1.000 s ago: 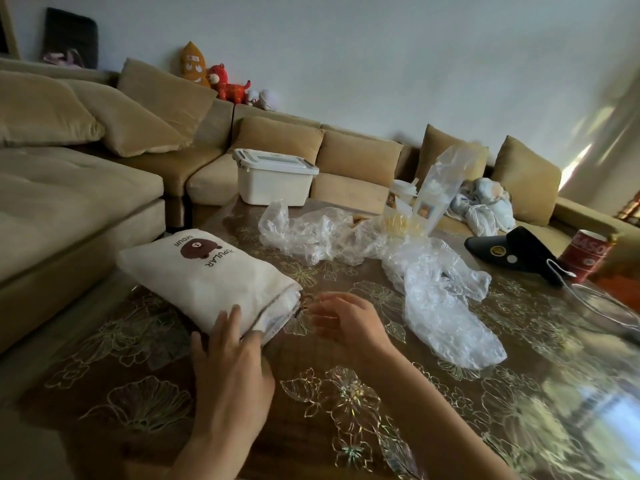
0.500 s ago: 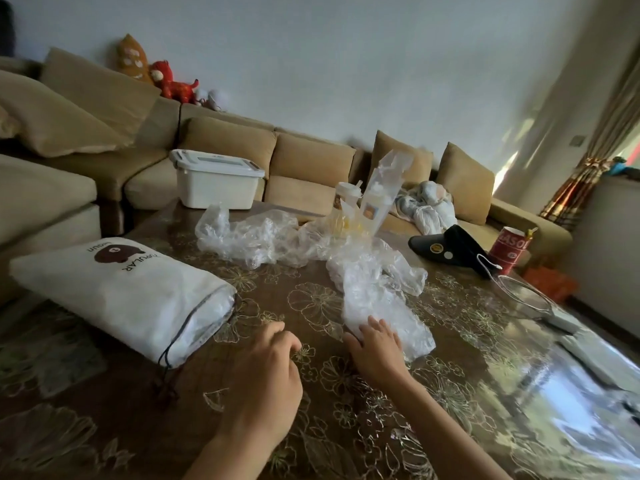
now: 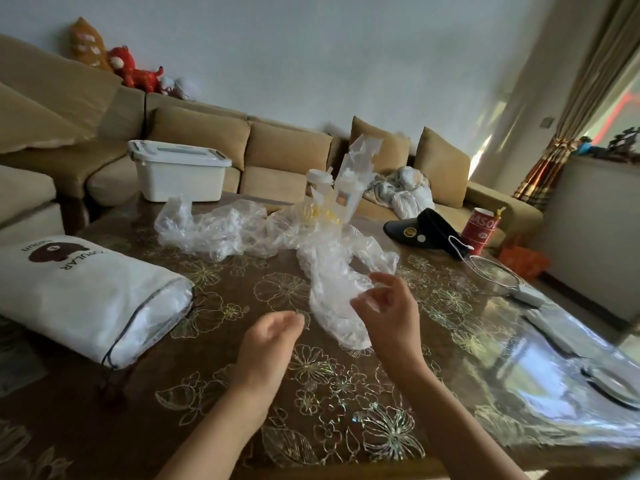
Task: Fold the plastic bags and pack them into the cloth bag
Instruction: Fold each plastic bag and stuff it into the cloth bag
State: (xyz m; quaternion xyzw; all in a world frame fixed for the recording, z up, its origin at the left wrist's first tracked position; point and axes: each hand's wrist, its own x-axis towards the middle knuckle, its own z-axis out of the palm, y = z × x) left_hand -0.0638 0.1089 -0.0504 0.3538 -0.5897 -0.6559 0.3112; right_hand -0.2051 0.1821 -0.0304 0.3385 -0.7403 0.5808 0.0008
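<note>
Since before, right hand (image 3: 388,317) has lifted off the counter (image 3: 207,341), fingers curled and pinching the near plastic bag (image 3: 329,299). left hand (image 3: 268,344) hovers loosely curled, holding nothing. cloth bag (image 3: 86,299) lies at left.

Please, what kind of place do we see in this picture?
Most likely a home living room: a tan corner sofa with cushions stands behind a table with a flowered cover, plush toys sit on the sofa's back, and a curtain hangs at the right.

Dim, soft view; daylight glares off table (image 3: 540,355).
</note>
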